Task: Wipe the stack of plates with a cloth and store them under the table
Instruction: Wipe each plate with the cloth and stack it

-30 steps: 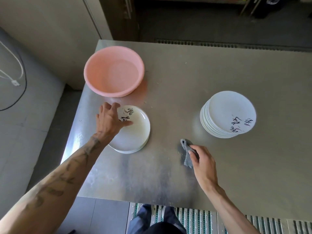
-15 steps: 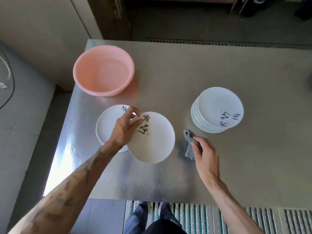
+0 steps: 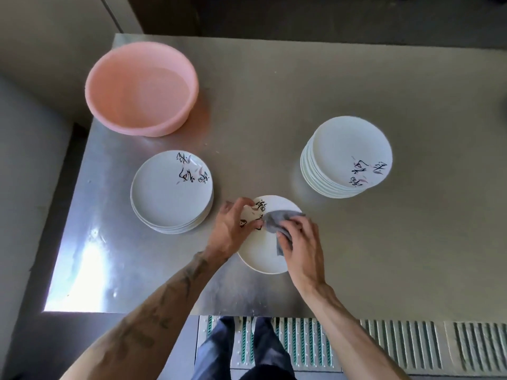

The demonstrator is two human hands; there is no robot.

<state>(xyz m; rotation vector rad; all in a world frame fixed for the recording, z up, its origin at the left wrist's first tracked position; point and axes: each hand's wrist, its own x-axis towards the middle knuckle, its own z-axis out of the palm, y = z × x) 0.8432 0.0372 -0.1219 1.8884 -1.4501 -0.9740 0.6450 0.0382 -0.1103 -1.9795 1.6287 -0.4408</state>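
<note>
- Near the bench's [image 3: 274, 86] front edge, between both hands, sits the white plate [image 3: 260, 257] now being wiped. Whether it lies flat or is tipped up slightly cannot be told.
- Left hand [image 3: 230, 229]: its grip is clamped on the plate's left rim, thumb by the brush lettering, steadying it.
- Right hand [image 3: 301, 242]: its grip is bunched round the grey cloth [image 3: 274, 219], which is pressed on the plate's middle.
- Being round, the plate has no long axis. Its bare face lies nearer the person than the cloth, so the next stroke probably pulls inward.
- A short stack [image 3: 170, 193] stands just beside the left hand; the taller stack [image 3: 348, 157] stands apart, on the right hand's side.
- A pink basin [image 3: 141, 89] sits at the far left corner.
</note>
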